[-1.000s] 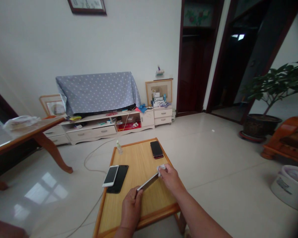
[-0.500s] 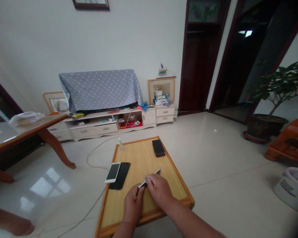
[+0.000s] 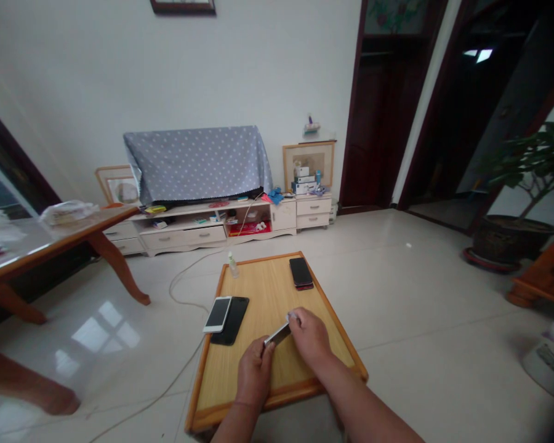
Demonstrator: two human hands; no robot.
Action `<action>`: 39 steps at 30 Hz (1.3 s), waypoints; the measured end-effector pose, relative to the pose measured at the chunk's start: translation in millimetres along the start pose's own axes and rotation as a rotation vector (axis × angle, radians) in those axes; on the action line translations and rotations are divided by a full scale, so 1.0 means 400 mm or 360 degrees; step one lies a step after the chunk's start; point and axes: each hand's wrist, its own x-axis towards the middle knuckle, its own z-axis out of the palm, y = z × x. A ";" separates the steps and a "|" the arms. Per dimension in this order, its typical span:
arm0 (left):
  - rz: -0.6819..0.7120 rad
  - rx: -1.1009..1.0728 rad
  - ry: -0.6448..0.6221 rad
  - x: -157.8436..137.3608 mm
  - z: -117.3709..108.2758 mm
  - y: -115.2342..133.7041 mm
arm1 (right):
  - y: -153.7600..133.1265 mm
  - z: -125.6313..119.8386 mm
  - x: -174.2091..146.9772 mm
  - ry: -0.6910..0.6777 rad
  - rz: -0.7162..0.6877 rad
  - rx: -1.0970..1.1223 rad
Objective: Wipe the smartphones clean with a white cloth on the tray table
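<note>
My left hand (image 3: 255, 374) is closed around the near end of a phone (image 3: 278, 335), which is tilted on its edge above the wooden table. My right hand (image 3: 310, 335) is closed at the phone's far end, pinching a small whitish wipe (image 3: 291, 315) against its edge; most of the wipe is hidden by the fingers. To the left, a white phone (image 3: 218, 314) lies partly over a black phone case (image 3: 233, 323). A black phone (image 3: 300, 271) with a reddish edge beneath it rests near the table's far right corner. A small clear spray bottle (image 3: 233, 266) stands at the far left.
The low wooden table (image 3: 268, 277) has a raised rim. A cable (image 3: 175, 369) runs over the floor along its left side. A larger table (image 3: 64, 231) stands at left, a white cabinet (image 3: 182, 239) beyond, and a bucket (image 3: 551, 363) at right.
My right hand has slid the wipe from the middle of the phone to its far end. More of the phone's long side now shows. The whole view has shifted slightly.
</note>
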 end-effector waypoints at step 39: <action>-0.0058 -0.0129 -0.0013 0.000 0.008 -0.004 | -0.083 0.093 -0.064 -0.0156 -0.0160 -0.0017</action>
